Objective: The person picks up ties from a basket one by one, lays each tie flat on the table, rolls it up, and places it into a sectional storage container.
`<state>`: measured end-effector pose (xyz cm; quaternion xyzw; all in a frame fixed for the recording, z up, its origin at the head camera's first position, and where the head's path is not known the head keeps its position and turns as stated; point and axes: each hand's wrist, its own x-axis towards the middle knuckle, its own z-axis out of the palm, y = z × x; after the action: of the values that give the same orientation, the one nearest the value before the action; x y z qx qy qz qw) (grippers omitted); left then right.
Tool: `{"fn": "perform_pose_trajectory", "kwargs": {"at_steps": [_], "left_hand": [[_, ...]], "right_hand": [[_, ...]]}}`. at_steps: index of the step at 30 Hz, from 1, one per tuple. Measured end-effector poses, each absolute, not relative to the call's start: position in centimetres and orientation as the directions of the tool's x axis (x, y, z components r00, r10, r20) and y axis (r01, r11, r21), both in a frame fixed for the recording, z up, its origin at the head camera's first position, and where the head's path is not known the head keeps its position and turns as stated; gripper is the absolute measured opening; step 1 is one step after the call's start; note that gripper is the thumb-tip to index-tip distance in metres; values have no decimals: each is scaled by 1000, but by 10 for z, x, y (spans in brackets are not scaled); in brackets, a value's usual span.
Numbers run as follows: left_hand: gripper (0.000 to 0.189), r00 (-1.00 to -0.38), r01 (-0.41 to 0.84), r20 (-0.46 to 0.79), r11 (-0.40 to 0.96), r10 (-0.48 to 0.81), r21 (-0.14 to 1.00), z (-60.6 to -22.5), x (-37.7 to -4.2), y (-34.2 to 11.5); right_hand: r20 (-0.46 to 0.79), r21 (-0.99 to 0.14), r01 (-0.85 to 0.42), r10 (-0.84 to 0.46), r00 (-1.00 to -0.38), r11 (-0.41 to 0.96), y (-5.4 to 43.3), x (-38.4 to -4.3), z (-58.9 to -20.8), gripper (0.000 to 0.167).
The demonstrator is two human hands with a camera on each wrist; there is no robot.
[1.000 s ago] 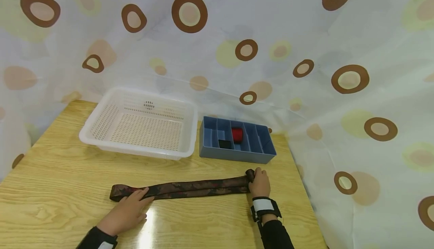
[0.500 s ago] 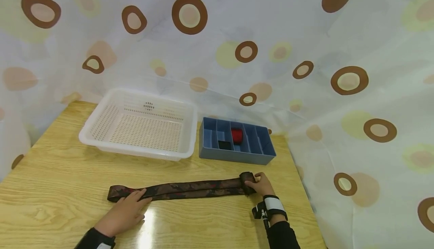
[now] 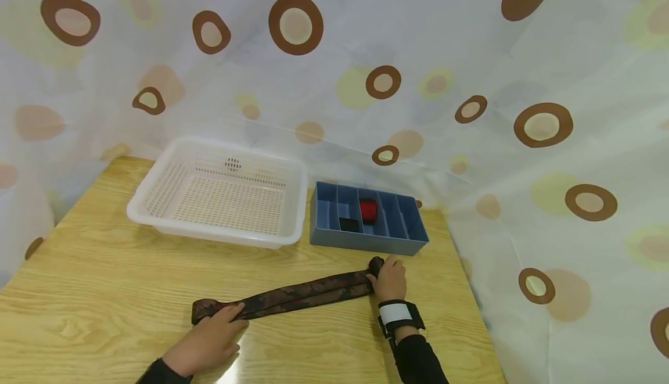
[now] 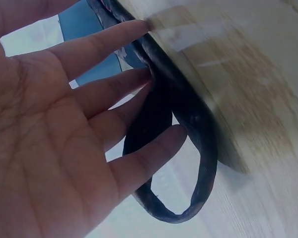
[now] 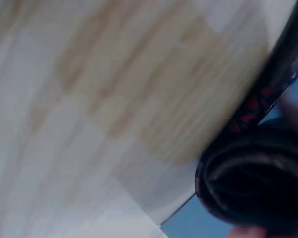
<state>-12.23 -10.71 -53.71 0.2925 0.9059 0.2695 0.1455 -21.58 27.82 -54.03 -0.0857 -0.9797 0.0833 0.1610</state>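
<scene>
A dark, brown-and-red patterned necktie (image 3: 300, 292) lies doubled lengthwise across the wooden table, slanting up to the right. Its right end is wound into a roll (image 3: 375, 265), whose coiled layers (image 5: 258, 186) show from the side in the right wrist view. My right hand (image 3: 391, 281) grips this roll between thumb and fingers. Near the left end, my left hand (image 3: 211, 337) rests on the strip with its fingers extended. In the left wrist view, the fingertips touch the fabric beside the folded end, which stands as an open loop (image 4: 204, 139).
Behind the necktie stands a white perforated plastic basket (image 3: 219, 239) at the left. Right of it is a blue divided box (image 3: 366, 241), holding a red roll (image 3: 368, 212) and a black item (image 3: 349, 225). A patterned sheet (image 3: 334, 35) hangs behind and to the right of the table.
The necktie's left end has shifted right and nearer to me, so the strip slants more. My left hand moved with it. My right hand re-gripped the roll and carried it slightly left.
</scene>
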Motion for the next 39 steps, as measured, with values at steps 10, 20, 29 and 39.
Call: {"fn": "perform_pose_trajectory", "kwargs": {"at_steps": [10, 20, 29, 39], "left_hand": [[40, -801, 431, -108, 691, 589, 580, -531, -121, -113], [32, -769, 473, -89, 656, 633, 588, -528, -115, -109], [33, -740, 501, -135, 675, 659, 542, -529, -110, -94], [29, -737, 527, -125, 680, 664, 509, -521, -111, -95]], "right_hand": [[17, -537, 43, 61, -998, 843, 289, -217, -523, 16], [-140, -435, 267, 228, -963, 860, 268, -223, -527, 68], [177, -186, 118, 151, -973, 975, 227, -222, -535, 69], [-255, -585, 82, -86, -963, 807, 234, -226, -510, 59]]}}
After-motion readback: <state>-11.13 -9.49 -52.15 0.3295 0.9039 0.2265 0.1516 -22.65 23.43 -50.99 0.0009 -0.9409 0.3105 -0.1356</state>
